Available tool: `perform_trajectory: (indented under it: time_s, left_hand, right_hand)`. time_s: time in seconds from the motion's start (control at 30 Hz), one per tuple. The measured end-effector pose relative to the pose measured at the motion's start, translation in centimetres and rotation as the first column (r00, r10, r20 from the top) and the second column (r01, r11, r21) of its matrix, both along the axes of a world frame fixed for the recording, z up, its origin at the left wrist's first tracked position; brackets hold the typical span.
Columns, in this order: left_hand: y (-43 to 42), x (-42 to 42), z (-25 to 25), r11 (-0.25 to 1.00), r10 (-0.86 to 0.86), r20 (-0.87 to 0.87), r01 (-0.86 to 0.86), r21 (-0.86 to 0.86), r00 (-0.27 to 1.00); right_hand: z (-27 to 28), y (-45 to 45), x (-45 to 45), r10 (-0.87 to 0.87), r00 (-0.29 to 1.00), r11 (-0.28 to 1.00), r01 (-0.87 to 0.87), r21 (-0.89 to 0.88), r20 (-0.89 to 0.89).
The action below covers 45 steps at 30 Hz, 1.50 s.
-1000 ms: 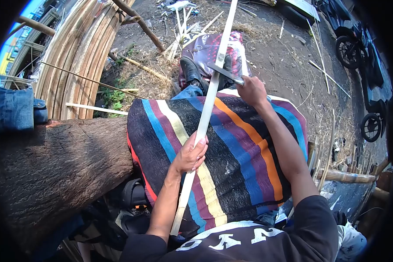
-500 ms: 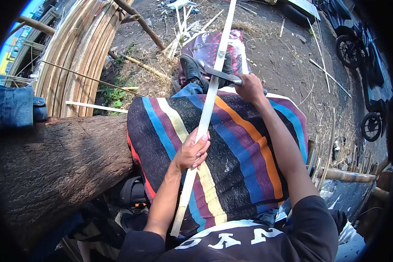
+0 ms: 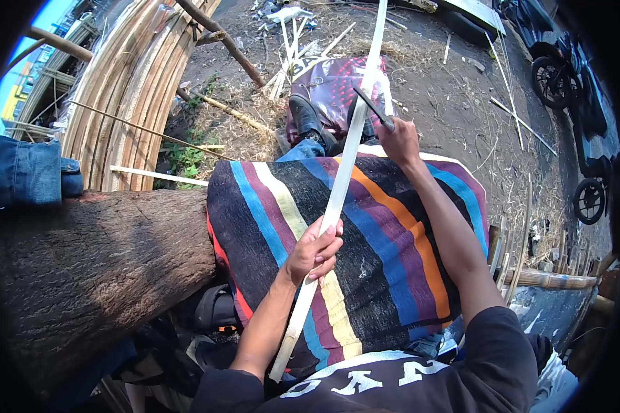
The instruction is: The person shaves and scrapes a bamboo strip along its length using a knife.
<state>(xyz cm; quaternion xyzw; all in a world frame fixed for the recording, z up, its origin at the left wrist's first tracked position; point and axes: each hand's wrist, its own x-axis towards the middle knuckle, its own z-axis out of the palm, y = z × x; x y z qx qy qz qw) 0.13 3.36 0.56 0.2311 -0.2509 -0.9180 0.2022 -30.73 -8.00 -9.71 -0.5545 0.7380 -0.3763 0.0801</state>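
1. Sunlit dirt ground [image 3: 448, 103], outdoors, littered with sticks [image 3: 523, 126].
2. Thick log [image 3: 103, 261], beside the cloth.
3. Striped cloth [image 3: 386, 268], draped beneath the strip.
4. Long pale strip [image 3: 344, 172], slanting above the cloth; left hand [image 3: 315, 253] clasped around it.
5. Knife [image 3: 373, 109], crossing the strip's far part, right hand [image 3: 399, 141] closed round its handle.

Smooth wooden strip [image 3: 342, 184], rough-barked log [image 3: 103, 255], matt cloth [image 3: 365, 268]; knife blade [image 3: 372, 106] probably metal
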Motion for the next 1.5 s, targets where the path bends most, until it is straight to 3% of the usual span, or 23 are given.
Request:
perform_trajectory:
  time_s: [0.07,0.1,0.13,0.2,0.27,0.33,0.4,0.5,0.63,0.97,1.03,1.17,1.23,1.43,1.5]
  left_hand:
    - [-0.3,-0.1,-0.3,1.0,0.0,0.004,0.0,0.003,1.0]
    - [-0.5,-0.4,-0.3,0.998,0.026,0.05,-0.023,-0.056,0.998]
    - [-0.7,-0.7,-0.3,0.992,0.055,0.096,-0.043,-0.115,0.994]
    - [-1.5,-0.6,-1.6,0.978,0.112,0.172,-0.078,-0.194,0.979]
    - [-2.2,-0.6,-1.8,0.958,0.164,0.282,-0.085,-0.273,0.945]
    - [-2.4,-0.2,-2.4,0.957,0.187,0.324,-0.097,-0.275,0.927]
    - [-2.7,0.1,-2.5,0.942,0.218,0.346,-0.104,-0.319,0.913]
    - [-3.2,0.5,-2.4,0.935,0.241,0.398,-0.102,-0.339,0.885]
    - [-3.4,0.8,-2.7,0.927,0.235,0.391,-0.084,-0.366,0.89]
    - [-2.8,1.1,-2.6,0.927,0.212,0.433,-0.04,-0.373,0.876]
    - [-2.8,1.3,-3.2,0.876,0.232,0.441,0.01,-0.482,0.867]
    - [-3.0,1.3,-4.0,0.908,0.218,0.45,-0.011,-0.419,0.866]
    - [-3.4,1.4,-5.0,0.745,0.291,0.481,0.12,-0.656,0.827]
    - [-3.7,0.9,-4.0,0.852,0.275,0.423,-0.014,-0.524,0.864]
    - [-3.5,0.9,-3.9,0.804,0.299,0.431,0.018,-0.595,0.851]
  right_hand:
    - [1.6,1.2,1.1,0.278,0.961,0.958,-0.278,-0.069,-0.01]
    - [1.7,1.3,1.0,0.351,0.928,0.936,-0.352,0.015,-0.121]
    - [1.7,1.2,1.1,0.354,0.927,0.935,-0.354,0.022,-0.123]
    - [1.8,1.0,1.7,0.214,0.965,0.964,-0.184,0.193,-0.149]
    - [1.8,1.4,2.5,0.213,0.967,0.948,-0.171,0.268,-0.138]
    - [1.9,2.3,4.0,0.45,0.871,0.87,-0.379,0.317,-0.194]
    - [2.1,3.7,6.4,0.577,0.812,0.804,-0.545,0.239,-0.087]
    - [2.2,5.3,8.7,0.649,0.761,0.707,-0.613,0.354,0.022]
    - [3.9,5.8,9.5,0.715,0.699,0.614,-0.634,0.47,0.009]
    - [2.9,5.8,9.8,0.69,0.719,0.677,-0.606,0.417,-0.076]
    - [2.4,5.7,9.9,0.673,0.73,0.706,-0.587,0.395,-0.118]
    - [2.2,5.1,9.6,0.662,0.729,0.712,-0.541,0.449,-0.172]
    - [1.8,5.0,9.6,0.63,0.748,0.759,-0.537,0.368,-0.209]
    - [0.6,4.4,9.7,0.577,0.781,0.811,-0.513,0.281,-0.239]
    - [0.4,4.3,9.7,0.571,0.783,0.817,-0.514,0.26,-0.247]
